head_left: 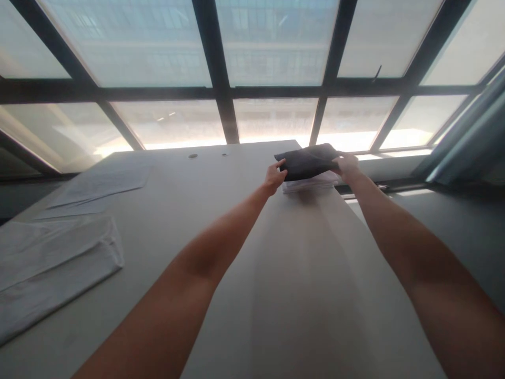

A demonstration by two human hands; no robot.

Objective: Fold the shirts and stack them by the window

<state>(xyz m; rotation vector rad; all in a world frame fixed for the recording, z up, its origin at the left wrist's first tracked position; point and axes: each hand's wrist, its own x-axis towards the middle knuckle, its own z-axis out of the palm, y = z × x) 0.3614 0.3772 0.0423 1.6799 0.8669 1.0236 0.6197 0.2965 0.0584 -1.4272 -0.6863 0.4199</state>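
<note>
The dark bundle (307,162) right of upper centre looks like matt cloth. The white tabletop (189,195) looks smooth, low-gloss.

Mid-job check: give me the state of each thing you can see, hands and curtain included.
Left hand: fingers closed on the left end of the dark cloth.
Right hand: fingers closed on its right end.
Dark cloth: folded; contact with the white stack unclear.
White stack: flat, partly hidden.
White sheets: flat, overlapping.
White folded pile: lying on the table.
Curtain: gathered in folds.
</note>
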